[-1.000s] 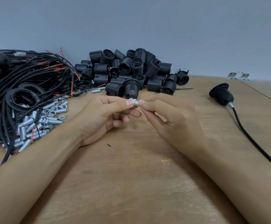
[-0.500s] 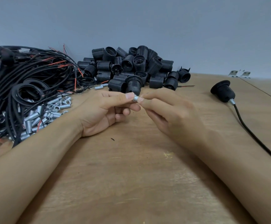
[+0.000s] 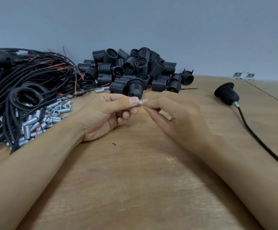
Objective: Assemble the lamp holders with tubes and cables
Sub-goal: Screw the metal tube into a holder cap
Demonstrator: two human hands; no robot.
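one wooden table (image 3: 135, 188) fills the view, with bare board in front of the forearms and a seam running off at the far right. black cables (image 3: 27, 83) sprawl over its left edge, and a heap of black lamp holders (image 3: 135, 68) sits against the back wall. an assembled holder (image 3: 226, 93) lies well apart on the right, its cable trailing toward the right edge. loose metal tubes (image 3: 35, 122) lie beside the left wrist. left hand (image 3: 105, 117) and right hand (image 3: 173, 117) meet above the middle, each pinching one end of a small metal tube (image 3: 140, 103) between fingertip and thumb.
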